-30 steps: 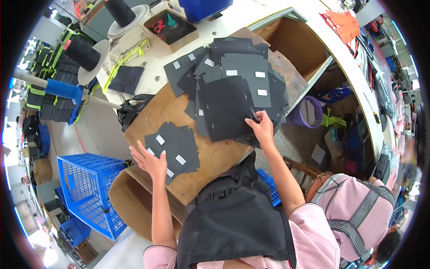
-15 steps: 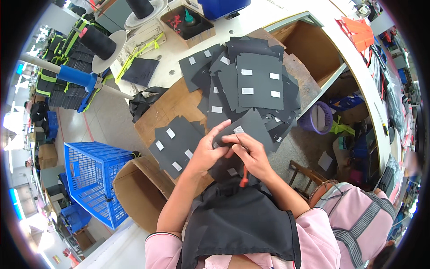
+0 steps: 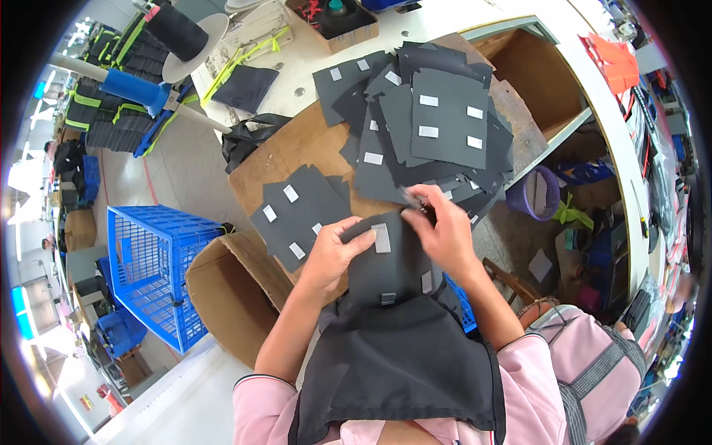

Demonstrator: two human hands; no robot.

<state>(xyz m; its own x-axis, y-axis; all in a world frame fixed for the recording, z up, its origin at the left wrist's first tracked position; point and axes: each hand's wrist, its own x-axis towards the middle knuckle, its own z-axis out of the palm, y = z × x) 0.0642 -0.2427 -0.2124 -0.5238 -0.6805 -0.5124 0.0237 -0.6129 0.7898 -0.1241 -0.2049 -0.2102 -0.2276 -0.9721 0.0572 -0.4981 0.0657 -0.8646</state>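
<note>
A dark grey fabric panel (image 3: 404, 263) with small pale and grey patches lies over my lap. My left hand (image 3: 331, 256) pinches its upper left edge, thumb on top beside a ribbed light-grey patch (image 3: 383, 239). My right hand (image 3: 445, 226) is closed at the panel's upper right edge. From its fingers sticks a small greyish, blurred tool (image 3: 409, 197) whose kind I cannot make out. Left of my hands lies a small group of similar panels (image 3: 300, 215) with white patches. Beyond my hands rises a larger, untidy pile of panels (image 3: 449, 152).
A brown board (image 3: 259, 174) carries the panels. An open cardboard box (image 3: 222, 297) and a blue plastic crate (image 3: 152, 278) stand at left. A purple basket (image 3: 532, 194) is on the right. Close by at lower right sits another person in pink (image 3: 586, 356).
My hands have moved apart, and the panel now lies flatter, its ribbed patch exposed. The red-orange piece that hung below my right hand no longer shows. The whole view has shifted slightly.
</note>
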